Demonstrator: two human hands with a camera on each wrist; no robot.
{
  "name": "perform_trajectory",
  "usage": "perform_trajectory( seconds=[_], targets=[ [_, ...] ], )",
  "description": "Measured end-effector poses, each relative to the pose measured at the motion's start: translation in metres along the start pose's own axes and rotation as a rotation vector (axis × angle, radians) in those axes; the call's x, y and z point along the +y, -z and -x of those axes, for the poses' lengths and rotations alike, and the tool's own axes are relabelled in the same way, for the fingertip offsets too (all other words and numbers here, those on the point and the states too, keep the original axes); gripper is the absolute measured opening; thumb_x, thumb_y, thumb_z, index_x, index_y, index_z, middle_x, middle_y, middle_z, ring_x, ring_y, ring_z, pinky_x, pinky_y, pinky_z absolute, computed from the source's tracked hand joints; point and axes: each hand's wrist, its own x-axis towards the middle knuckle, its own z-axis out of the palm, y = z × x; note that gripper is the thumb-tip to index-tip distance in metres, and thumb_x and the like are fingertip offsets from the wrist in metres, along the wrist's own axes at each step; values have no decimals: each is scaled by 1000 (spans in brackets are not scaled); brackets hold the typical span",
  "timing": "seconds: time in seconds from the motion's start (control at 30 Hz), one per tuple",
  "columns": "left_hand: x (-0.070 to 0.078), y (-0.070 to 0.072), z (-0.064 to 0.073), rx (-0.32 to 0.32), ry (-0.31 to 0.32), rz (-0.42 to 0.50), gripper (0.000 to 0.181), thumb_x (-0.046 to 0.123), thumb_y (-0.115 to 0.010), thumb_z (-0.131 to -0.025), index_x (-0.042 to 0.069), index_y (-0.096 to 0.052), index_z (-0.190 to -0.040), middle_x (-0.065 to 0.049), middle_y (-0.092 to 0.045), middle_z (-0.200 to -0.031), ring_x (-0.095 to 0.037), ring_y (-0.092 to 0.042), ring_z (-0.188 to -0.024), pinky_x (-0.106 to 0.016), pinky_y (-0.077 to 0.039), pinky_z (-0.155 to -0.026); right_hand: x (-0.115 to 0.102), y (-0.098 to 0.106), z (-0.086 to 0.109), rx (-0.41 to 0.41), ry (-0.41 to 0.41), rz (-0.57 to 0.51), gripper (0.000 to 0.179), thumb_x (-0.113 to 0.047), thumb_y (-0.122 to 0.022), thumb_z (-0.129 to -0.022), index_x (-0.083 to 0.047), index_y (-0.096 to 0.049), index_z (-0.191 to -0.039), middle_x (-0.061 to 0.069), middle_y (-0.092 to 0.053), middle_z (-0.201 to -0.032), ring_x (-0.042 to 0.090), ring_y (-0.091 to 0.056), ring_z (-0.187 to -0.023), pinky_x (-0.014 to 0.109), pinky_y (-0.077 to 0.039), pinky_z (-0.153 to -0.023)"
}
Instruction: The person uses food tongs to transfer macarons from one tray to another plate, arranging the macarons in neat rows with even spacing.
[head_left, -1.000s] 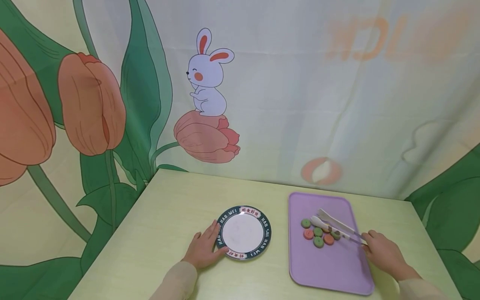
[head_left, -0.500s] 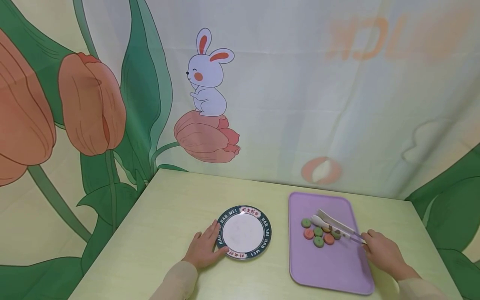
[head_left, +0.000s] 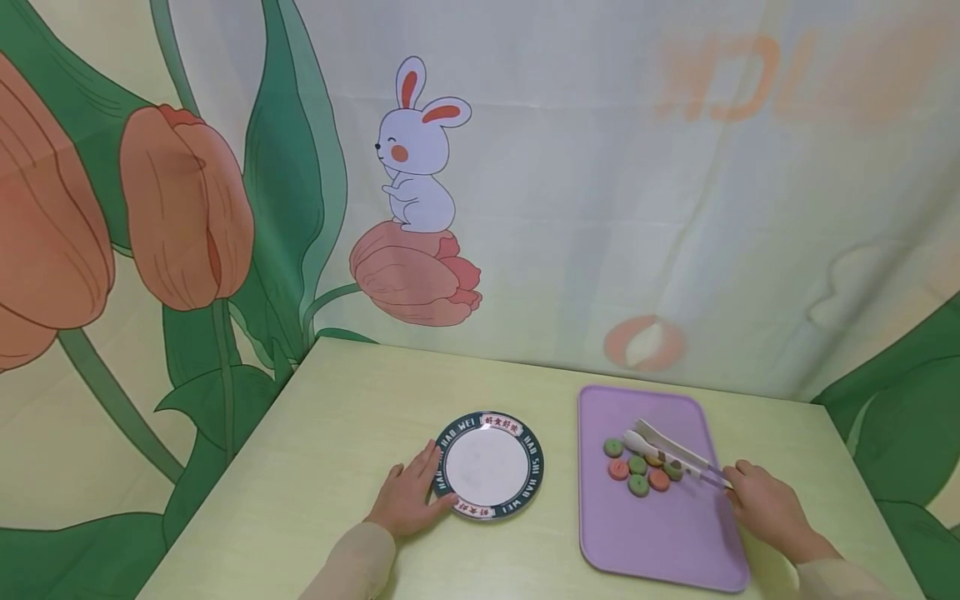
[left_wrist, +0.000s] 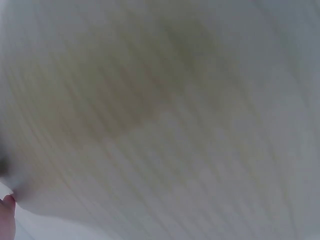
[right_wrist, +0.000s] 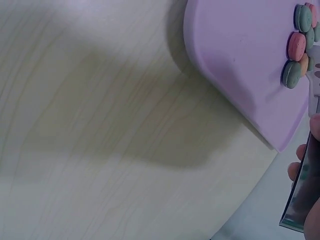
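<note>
1. The right hand (head_left: 768, 504) has its fingers clamped round the handle end of the tongs (head_left: 678, 447); the left hand (head_left: 405, 500) lies with fingers extended, thumb apart, touching the left rim of the plate (head_left: 534, 467).
2. The tongs reach over the macarons (head_left: 637, 465), green, pink and one yellowish, clustered on the purple tray (head_left: 645, 533). Whether the tips touch one I cannot tell.
3. Against a second ago, the tongs' two arms sit slightly nearer each other; hands, plate and macarons keep their places. I judge the work to be at the gripping stage, since the plate bears no macaron.
4. Plate and tray lie apart on the pale, wood-grained worktop (head_left: 375, 392), the tray to the plate's right.
5. Behind hangs a fabric backdrop (head_left: 540, 192) printed with a white rabbit (head_left: 416, 200) and orange tulips (head_left: 187, 217).
</note>
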Motion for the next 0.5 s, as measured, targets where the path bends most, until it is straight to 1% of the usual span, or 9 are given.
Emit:
perform_trajectory(
  seconds=[0.13, 0.37, 0.5],
  targets=[
    [0, 0, 0, 6, -5, 1, 85, 67, -38, -79, 11, -22, -141, -5, -20, -148, -24, -28, -132, -51, -26, -102, 0, 2, 0, 3, -1, -1, 18, -7, -66, -72, -1, -61, -89, 0, -45, -69, 11, -40, -58, 22, -30, -44],
    [0, -1, 0, 4, -3, -3, 86, 68, -38, -79, 11, -23, -141, -4, -19, -148, -22, -28, -132, -50, -26, -102, 0, 5, -3, 34, 3, -4, 19, -8, -67, -72, -2, -61, -89, -2, -44, -69, 10, -41, -59, 21, -32, -44],
    [0, 0, 0, 7, -1, 0, 85, 67, -38, -79, 10, -23, -141, -4, -19, -148, -22, -28, -132, -50, -26, -103, -2, 8, -3, 29, 5, -18, 19, -8, -67, -72, -3, -62, -89, -2, -44, -68, 10, -40, -59, 21, -31, -44]
  ],
)
